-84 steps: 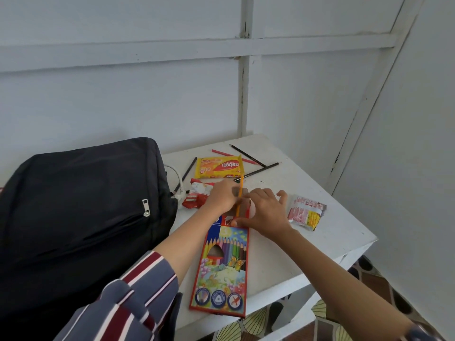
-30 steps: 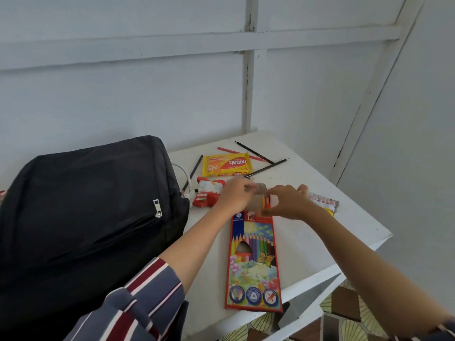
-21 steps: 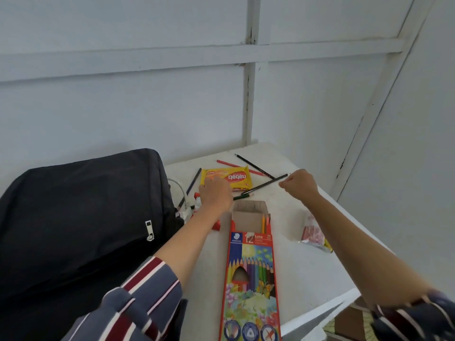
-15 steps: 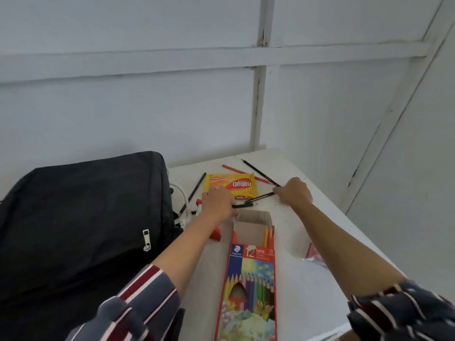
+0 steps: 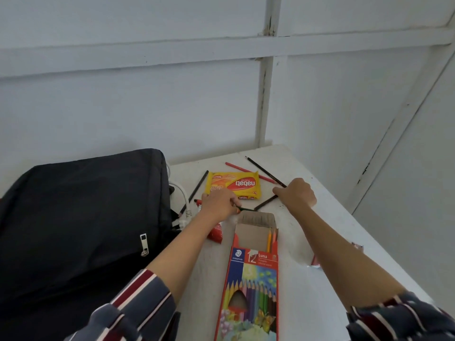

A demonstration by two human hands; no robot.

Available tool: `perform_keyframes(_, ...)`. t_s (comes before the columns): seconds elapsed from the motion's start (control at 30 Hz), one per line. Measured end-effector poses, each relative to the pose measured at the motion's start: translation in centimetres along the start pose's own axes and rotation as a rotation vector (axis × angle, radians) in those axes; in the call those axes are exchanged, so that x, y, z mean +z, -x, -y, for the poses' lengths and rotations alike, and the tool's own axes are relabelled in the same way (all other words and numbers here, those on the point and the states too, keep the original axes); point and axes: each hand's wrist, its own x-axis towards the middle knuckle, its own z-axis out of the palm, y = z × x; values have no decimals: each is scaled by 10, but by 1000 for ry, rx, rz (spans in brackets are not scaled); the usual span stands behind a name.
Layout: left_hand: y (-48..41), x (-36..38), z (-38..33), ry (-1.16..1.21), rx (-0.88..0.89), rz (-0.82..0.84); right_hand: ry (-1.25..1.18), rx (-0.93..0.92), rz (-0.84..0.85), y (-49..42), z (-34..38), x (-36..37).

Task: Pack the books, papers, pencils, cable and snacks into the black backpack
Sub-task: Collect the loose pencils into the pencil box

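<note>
The black backpack (image 5: 81, 217) lies on the left of the white table (image 5: 327, 242). A coloured-pencil box (image 5: 253, 279) lies in the middle with its top flap open and two pencils inside. My left hand (image 5: 218, 204) pinches a dark green pencil (image 5: 246, 209) just beyond the flap. My right hand (image 5: 296, 193) grips a dark pencil (image 5: 266, 202) lying on the table. A yellow wafer pack (image 5: 234, 185) lies beyond my hands. A red pencil (image 5: 236, 167) and a black pencil (image 5: 261, 168) lie behind it, another dark pencil (image 5: 198, 187) to its left.
A white cable (image 5: 183, 195) curls beside the backpack. A red snack pack (image 5: 216, 233) lies partly under my left forearm, and a pink snack wrapper (image 5: 317, 260) peeks out beside my right forearm. White walls close off the back and right of the table.
Both hands left the pencil box flap and reached forward to loose pencils. My left hand now pinches the green pencil; my right hand closed on the dark pencil. The camera tilted closer.
</note>
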Motion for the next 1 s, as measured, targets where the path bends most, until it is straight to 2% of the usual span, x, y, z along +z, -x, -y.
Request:
perform_keyframes(0.13, 1, 1, 1, -15, 24, -11, -11, 16, -28, 3, -5, -2)
perform_keyframes(0.4, 4, 0, -1, -17, 80, -40, 60, -7, 50, 5, 1, -9)
perform_keyframes(0.53, 5, 0, 0, 63, 103, -109, -77, 26, 45, 5, -8, -9)
perform_keyframes(0.7, 5, -2, -2, 196, 197, -265, -441, 18, 67, 5, -13, -19)
perform_keyframes(0.83, 9, -7, -11, 365, 335, -422, -624, -122, 114, 15, -16, -31)
perform_keyframes(1.0, 15, -13, -22, 441, 482, -544, -658, -306, 212, 37, -15, -41)
